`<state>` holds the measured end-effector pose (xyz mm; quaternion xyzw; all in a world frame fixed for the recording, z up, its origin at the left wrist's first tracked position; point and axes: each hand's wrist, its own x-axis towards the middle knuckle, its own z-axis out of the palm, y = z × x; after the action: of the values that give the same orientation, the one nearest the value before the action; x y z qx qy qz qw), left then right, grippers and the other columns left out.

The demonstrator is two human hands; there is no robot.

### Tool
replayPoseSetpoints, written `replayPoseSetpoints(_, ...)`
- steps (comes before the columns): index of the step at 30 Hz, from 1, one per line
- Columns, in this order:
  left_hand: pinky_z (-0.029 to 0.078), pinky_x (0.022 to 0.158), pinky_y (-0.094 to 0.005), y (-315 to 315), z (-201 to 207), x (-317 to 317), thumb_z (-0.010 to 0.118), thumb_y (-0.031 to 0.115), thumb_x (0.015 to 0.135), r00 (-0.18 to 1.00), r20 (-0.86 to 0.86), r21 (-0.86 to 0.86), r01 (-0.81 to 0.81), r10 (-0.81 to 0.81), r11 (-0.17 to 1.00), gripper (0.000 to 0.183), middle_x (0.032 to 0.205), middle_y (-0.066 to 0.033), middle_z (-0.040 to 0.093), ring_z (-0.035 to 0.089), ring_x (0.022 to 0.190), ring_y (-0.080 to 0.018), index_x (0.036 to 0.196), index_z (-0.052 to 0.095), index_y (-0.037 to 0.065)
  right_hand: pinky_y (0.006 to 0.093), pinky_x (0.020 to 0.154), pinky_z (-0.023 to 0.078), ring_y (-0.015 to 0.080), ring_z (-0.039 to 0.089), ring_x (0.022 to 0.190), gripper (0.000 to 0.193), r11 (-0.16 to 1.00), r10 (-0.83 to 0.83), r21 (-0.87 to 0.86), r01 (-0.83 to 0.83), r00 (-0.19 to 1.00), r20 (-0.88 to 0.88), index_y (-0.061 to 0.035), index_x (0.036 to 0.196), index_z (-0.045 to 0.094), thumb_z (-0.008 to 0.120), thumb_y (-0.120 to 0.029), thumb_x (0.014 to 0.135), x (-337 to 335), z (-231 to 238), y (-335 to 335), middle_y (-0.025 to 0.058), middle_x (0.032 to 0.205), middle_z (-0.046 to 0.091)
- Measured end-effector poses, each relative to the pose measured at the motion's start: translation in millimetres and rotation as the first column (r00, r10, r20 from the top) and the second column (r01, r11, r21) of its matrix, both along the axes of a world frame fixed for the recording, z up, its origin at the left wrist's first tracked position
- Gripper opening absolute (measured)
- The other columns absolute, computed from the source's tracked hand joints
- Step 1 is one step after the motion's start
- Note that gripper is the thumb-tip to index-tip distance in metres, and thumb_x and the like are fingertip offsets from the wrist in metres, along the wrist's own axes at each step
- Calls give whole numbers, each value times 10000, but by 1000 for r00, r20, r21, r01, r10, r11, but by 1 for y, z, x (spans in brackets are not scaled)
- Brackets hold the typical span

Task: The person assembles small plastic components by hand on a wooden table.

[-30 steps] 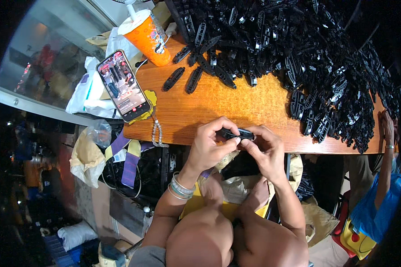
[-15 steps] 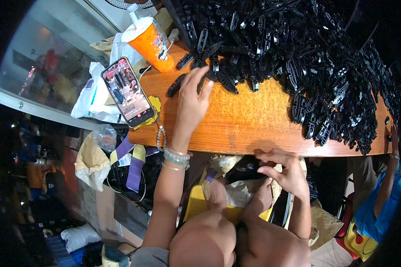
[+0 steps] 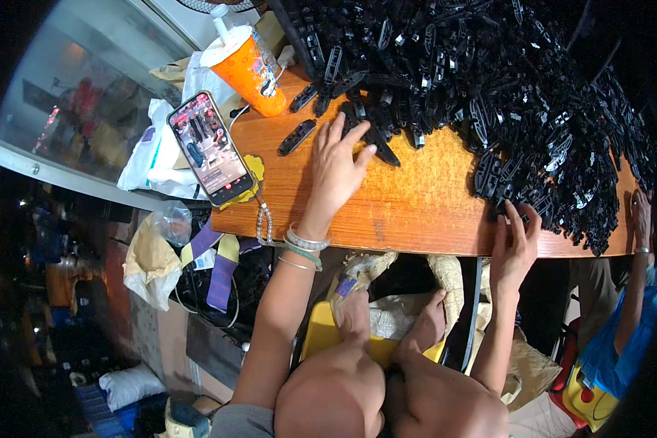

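My left hand (image 3: 337,168) lies over the table with its fingers spread. Its fingertips touch the near edge of the pile, beside a long black slotted plastic piece (image 3: 381,146). Left of that hand, a single black plastic piece (image 3: 297,137) rests apart on the wood. My right hand (image 3: 515,244) reaches up over the table's front edge, fingers bent and apart. Those fingertips meet several black slotted pieces (image 3: 491,175) at the pile's lower edge; no piece shows held between them. The big pile of black plastic pieces (image 3: 445,66) covers the far and right part of the table.
On the wooden table (image 3: 409,197) stand an orange cup (image 3: 250,77) with a straw and a propped phone (image 3: 208,150) with a lit screen and beaded strap. A sack (image 3: 449,285) hangs open below the front edge. At far right, another person's hand (image 3: 642,219) is by the pile.
My right hand has risen from below the table's edge to the pile, moving right. My left hand has shifted right; the loose piece beside it now shows whole and lies slightly turned.
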<state>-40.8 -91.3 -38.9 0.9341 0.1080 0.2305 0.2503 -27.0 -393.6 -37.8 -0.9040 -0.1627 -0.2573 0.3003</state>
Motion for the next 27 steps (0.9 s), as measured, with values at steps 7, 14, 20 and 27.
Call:
replayPoseSetpoints(7, 225, 1094, -510, -29, 8, -16, 649, 267, 839, 997, 39, 55, 63, -66, 996, 380, 1352, -242, 434, 345, 1279, -436, 1168, 623, 78, 361, 767, 512, 313, 603, 951, 261, 1000, 19, -18, -20, 998, -62, -62, 1095, 642, 623, -27, 837, 2, 1, 8, 171, 1131, 553)
replayPoseSetpoints(14, 162, 1108, -539, 20, 13, 12, 629, 322, 856, 977, 152, 99, -165, 149, 981, 364, 1361, -210, 450, 297, 1324, -423, 1162, 640, 127, 354, 745, 506, 288, 602, 935, 296, 997, 54, -58, -53, 998, 21, -68, 1115, 635, 624, -2, 827, 3, -2, 2, 158, 1132, 553)
replayPoseSetpoints(20, 103, 1104, -570, 33, 3, 21, 587, 385, 873, 955, -87, 140, -271, 284, 952, 404, 1392, -173, 428, 254, 1346, -412, 1198, 625, 148, 315, 744, 502, 237, 601, 916, 323, 995, 97, -8, -97, 995, -20, -58, 1119, 636, 613, 44, 813, -1, -4, 2, 139, 1119, 561)
replayPoseSetpoints(27, 159, 1078, -555, 3, 5, 7, 575, 376, 884, 985, -52, 114, -157, 164, 981, 419, 1294, -155, 538, 372, 1271, -402, 1207, 609, 111, 294, 700, 517, 212, 589, 873, 287, 984, -37, 177, 30, 999, 31, -52, 1109, 638, 592, 43, 842, 1, -15, -23, 128, 1122, 544)
